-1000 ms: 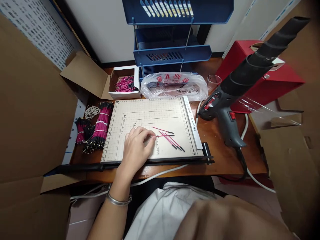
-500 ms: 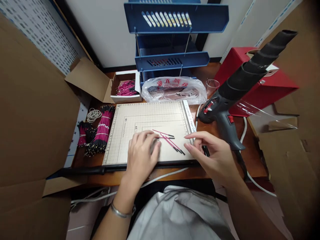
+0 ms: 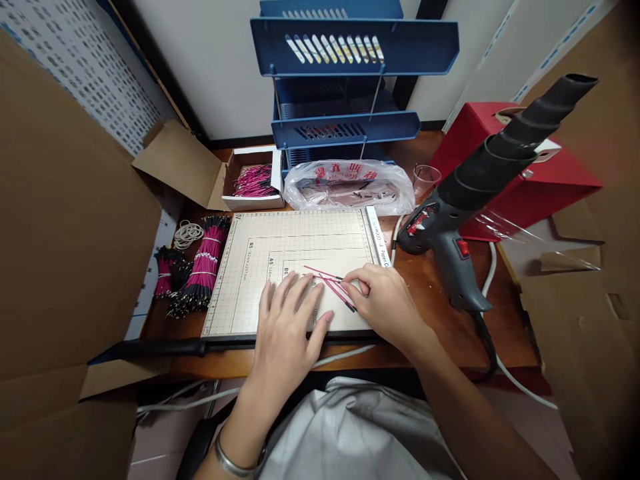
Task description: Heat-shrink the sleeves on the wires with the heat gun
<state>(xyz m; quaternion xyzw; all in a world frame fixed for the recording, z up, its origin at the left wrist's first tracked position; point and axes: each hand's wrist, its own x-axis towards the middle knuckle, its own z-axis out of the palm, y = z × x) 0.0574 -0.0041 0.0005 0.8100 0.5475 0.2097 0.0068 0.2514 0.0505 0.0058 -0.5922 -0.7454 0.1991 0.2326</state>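
Note:
My left hand [image 3: 290, 319] lies flat with fingers spread on the beige paper cutter board [image 3: 280, 247], just left of a few loose pink wires with black ends [image 3: 330, 281]. On the right side of those wires rests my right hand [image 3: 383, 301], its fingertips curled and pinching at their black ends. The wires lie fanned on the board between both hands.
Bundles of pink wires [image 3: 203, 263] and rubber bands [image 3: 187, 233] lie left of the board. A white box of wires [image 3: 254, 179], a plastic bag [image 3: 350, 183] and blue trays [image 3: 345, 120] stand behind. A heat gun [image 3: 465, 213] and red box [image 3: 530, 180] are right. Cardboard flanks both sides.
My right hand came in from the lower right and reached the wires' black ends. My left hand opened from curled to flat and slid slightly toward me.

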